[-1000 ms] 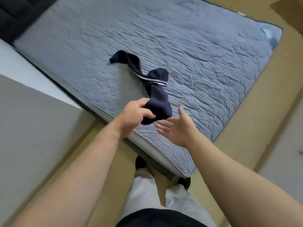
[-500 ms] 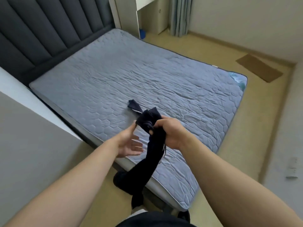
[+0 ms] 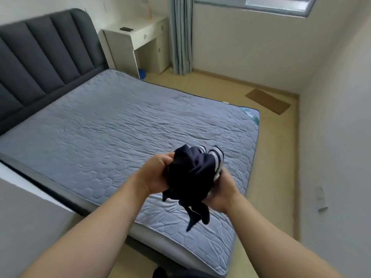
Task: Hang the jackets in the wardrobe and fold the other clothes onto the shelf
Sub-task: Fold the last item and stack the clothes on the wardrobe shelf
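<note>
Above the near edge of the grey quilted bed (image 3: 120, 127), a bunched dark navy fabric garment (image 3: 190, 173) with white-striped cuffs is held off the mattress. It is gripped by the left hand (image 3: 154, 175) and right hand (image 3: 219, 192), fingers curled into cloth; loose ends dangle below. A white table (image 3: 140, 32) carries a small black flat object (image 3: 126, 29).

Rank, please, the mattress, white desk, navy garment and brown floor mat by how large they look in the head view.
1. mattress, by far the largest.
2. white desk and navy garment look about alike; the garment, held near the camera, cannot be ranked against it.
3. brown floor mat, smallest.
</note>
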